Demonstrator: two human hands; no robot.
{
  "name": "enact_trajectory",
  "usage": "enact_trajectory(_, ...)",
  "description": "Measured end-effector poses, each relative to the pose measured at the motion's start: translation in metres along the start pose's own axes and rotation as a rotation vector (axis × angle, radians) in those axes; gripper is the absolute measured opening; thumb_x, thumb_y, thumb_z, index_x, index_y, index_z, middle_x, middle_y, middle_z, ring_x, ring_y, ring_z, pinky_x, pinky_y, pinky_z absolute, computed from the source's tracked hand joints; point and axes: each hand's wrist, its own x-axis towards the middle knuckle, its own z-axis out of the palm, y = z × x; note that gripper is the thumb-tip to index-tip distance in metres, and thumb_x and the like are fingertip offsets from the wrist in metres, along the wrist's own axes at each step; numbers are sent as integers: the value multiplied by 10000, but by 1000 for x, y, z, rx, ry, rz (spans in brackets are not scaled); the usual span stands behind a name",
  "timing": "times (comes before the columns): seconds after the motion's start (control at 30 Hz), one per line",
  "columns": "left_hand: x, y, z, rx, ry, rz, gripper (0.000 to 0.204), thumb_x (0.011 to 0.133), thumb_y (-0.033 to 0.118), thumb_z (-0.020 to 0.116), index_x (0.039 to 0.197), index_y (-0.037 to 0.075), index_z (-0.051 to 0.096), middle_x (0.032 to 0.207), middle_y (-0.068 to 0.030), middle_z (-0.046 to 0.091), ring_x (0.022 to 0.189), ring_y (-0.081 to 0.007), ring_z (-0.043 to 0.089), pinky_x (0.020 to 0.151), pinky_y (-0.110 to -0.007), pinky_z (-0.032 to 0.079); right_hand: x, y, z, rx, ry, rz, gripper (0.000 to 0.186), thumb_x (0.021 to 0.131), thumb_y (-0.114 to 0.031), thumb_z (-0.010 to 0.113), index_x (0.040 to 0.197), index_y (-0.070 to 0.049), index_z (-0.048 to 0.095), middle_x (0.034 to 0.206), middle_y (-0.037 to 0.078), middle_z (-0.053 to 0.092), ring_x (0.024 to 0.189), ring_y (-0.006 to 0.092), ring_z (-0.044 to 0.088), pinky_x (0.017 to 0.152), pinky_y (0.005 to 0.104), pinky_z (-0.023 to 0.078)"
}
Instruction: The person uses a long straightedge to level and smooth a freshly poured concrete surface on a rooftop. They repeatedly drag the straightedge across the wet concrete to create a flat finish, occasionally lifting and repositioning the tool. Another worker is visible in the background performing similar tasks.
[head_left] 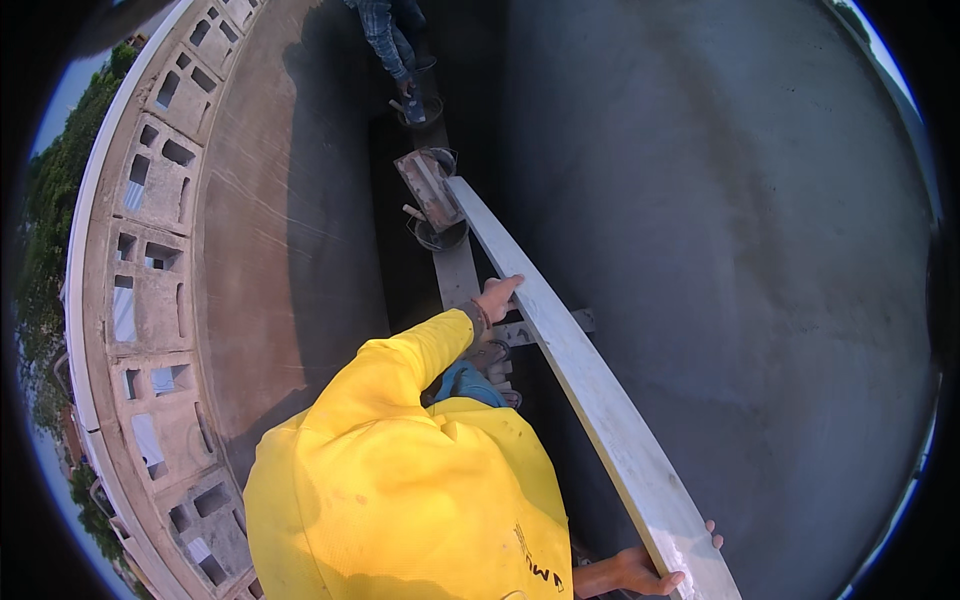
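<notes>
My left hand (497, 298) grips the left edge of a long pale straightedge (580, 370), about a third of the way down from its far end. Lower right, my right hand (645, 572) wraps around the near end, with fingertips showing past its far side. The straightedge runs diagonally beside a smooth grey plastered wall (730, 250); whether it touches the wall I cannot tell. Beyond my left hand, a mortar-stained float (430, 190) lies across the buckets, close to the straightedge's far end.
Below, a narrow plank (457, 275) carries a dark bucket (440, 236), and a shorter board (520, 332) crosses near my feet. Ahead, a co-worker's hand (405, 87) reaches toward another bucket (420, 112). A brown wall (250, 220) topped with hollow blocks (155, 260) stands on the left.
</notes>
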Motion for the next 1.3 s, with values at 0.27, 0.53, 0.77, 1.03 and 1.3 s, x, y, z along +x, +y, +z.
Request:
enact_trajectory(0.27,-65,-96,61,-50,-156,-271,434,1044,309,618,1380,54,515,1380,-128,588,1303,-301,560,1156,-509,412,71,-56,-71,-34,57,-307,888,777,-549,677,1477,-107,354,1405,160,443,1416,350,417,1185,545,387)
enact_trajectory(0.53,-111,-169,102,291,-362,-492,474,1069,457,527,1301,45,557,1259,-128,627,1105,-291,635,920,-438,578,94,-69,-86,17,23,-310,879,773,-533,675,1468,-99,355,1394,159,442,1401,350,421,1181,544,387)
enact_trajectory(0.77,-141,-208,110,585,-560,-648,497,1049,454,562,1185,-21,612,1050,-166,678,863,-263,687,731,-372,613,117,-62,-76,115,-46,-241,870,770,-518,674,1459,-92,356,1384,158,442,1388,349,425,1177,543,387)
enact_trajectory(1.03,-136,-156,89,831,-524,-243,423,1048,374,570,1223,-10,591,994,-96,709,805,-188,692,684,-308,587,140,-56,-66,190,-137,-183,861,766,-502,673,1449,-83,358,1373,157,441,1373,349,429,1173,542,387)
enact_trajectory(1.3,-118,-90,9,739,-229,-79,335,1056,365,561,1199,68,619,994,-66,692,856,-158,649,732,-303,553,156,-49,-63,225,-203,-137,851,763,-486,671,1439,-75,359,1362,156,440,1359,348,434,1169,540,387)
